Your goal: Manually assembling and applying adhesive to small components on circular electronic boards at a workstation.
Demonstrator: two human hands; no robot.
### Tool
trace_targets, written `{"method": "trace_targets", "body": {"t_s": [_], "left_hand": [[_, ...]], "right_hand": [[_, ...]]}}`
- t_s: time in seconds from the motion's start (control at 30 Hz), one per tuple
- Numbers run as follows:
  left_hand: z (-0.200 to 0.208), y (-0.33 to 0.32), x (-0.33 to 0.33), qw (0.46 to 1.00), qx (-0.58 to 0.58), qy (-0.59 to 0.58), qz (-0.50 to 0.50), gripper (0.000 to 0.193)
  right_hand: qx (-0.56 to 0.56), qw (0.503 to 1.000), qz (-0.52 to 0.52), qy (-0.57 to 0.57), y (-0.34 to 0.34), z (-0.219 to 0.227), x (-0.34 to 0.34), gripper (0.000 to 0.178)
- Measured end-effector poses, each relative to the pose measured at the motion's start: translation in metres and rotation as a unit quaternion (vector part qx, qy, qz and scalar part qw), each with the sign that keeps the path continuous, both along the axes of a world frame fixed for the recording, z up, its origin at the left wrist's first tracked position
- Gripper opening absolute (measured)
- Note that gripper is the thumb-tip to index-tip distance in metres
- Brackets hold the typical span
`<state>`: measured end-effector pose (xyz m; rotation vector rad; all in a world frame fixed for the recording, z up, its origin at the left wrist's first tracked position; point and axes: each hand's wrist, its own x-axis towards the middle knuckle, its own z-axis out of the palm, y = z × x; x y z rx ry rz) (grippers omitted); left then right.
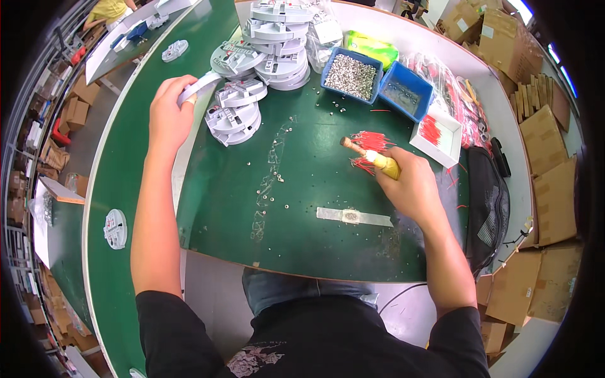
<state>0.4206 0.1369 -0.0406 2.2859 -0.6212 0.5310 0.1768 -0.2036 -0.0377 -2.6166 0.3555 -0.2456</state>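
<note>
Your left hand is gripping the near-left end of a curved grey plastic strip, thumb and fingers closing on it. The strip's long axis is running from your fingers toward the far right, where it is meeting a tilted round grey housing; you cannot tell from here whether the two are one piece. That housing is lying just beyond your left hand, between the tall housing stack and the shorter housing stack.

Your right hand is wrapping its fingers around a yellow-handled tool, well to the right and nearer to you. The tool's long axis is slanting from your palm toward the far left, its brown end pointing toward the housings. So your left hand is sitting much closer to them, and the tool is standing well apart.

Between your hands the green worktop is spreading, with small metal nuts lying scattered and a tape strip sticking nearer you. Red wires are lying just beyond the tool. On the far side a nut-filled blue bin is bordering that space; on the right, a white box is standing. The worktop's near edge is running in front of your body.
</note>
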Motion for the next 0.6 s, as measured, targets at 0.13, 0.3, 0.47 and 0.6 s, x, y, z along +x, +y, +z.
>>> {"method": "trace_targets", "body": {"t_s": [0.13,0.3,0.47,0.6], "left_hand": [[0.005,0.009,-0.029,0.993,0.026,-0.111,0.031,0.032],[0.007,-0.019,-0.109,0.878,-0.453,0.147,-0.054,0.047],[-0.014,-0.068,-0.18,0.757,-0.539,0.335,-0.155,0.054],[-0.012,-0.092,-0.207,0.775,-0.473,0.372,-0.191,0.05]], "right_hand": [[0.013,0.998,0.021,-0.049,-0.005,0.003,-0.007,0.021],[0.135,0.99,0.037,0.0,-0.008,0.023,-0.009,0.017],[0.275,0.96,0.043,0.031,0.012,0.046,-0.016,0.015],[0.35,0.934,0.063,0.039,0.039,0.057,-0.032,0.014]]}}
